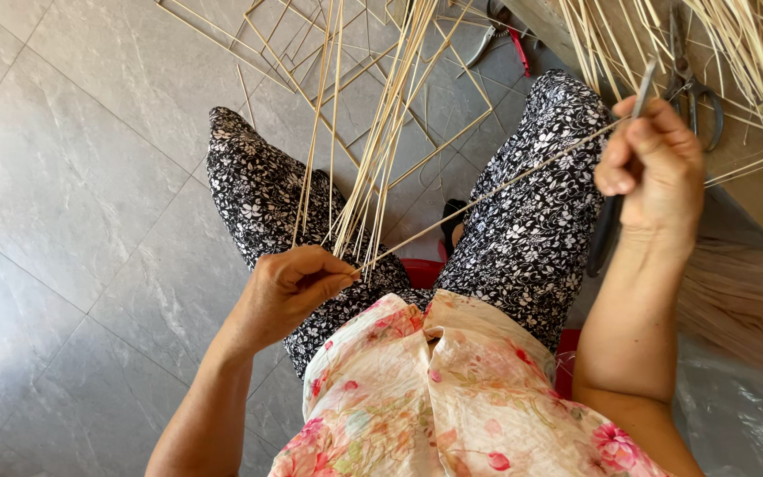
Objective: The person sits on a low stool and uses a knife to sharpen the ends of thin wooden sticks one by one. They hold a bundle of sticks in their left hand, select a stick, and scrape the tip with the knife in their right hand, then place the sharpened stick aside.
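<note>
My left hand pinches the near end of a thin pale bamboo strip over my left thigh. The strip runs up and right across my lap to my right hand, which grips a knife with a grey blade and a dark handle set against the strip. A loose bundle of the same pale strips leans on my left knee, its lower ends just beside my left hand. I sit in black floral trousers and a flowered top.
Grey floor tiles spread to the left. Woven square frames of strip lie ahead on the floor. Red-handled pliers lie beyond my knees. Dark scissors rest on a wooden surface at right among more strips.
</note>
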